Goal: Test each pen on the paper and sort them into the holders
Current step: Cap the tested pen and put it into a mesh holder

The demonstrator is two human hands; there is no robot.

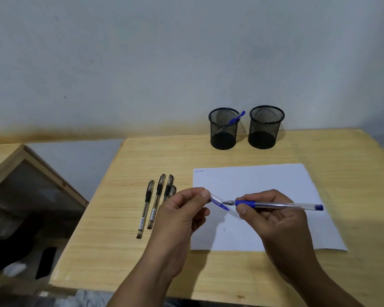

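My right hand (273, 214) grips a clear blue-ink pen (282, 204) by its blue grip, tip pointing left, above the white paper (275, 178). My left hand (180, 216) pinches the pen's clear cap with a blue clip (218, 201), just off the tip. The paper carries a small scribble near its top left corner. Several black-capped pens (156, 200) lie side by side on the table left of the paper, partly hidden by my left hand. Two black mesh holders stand at the back: the left holder (223, 129) contains a blue pen (237, 118), the right holder (265, 128) looks empty.
The wooden table (353, 165) ends at its left edge near the black pens. A wooden-framed box (31, 185) with dark items sits lower on the left. A grey wall rises behind the holders.
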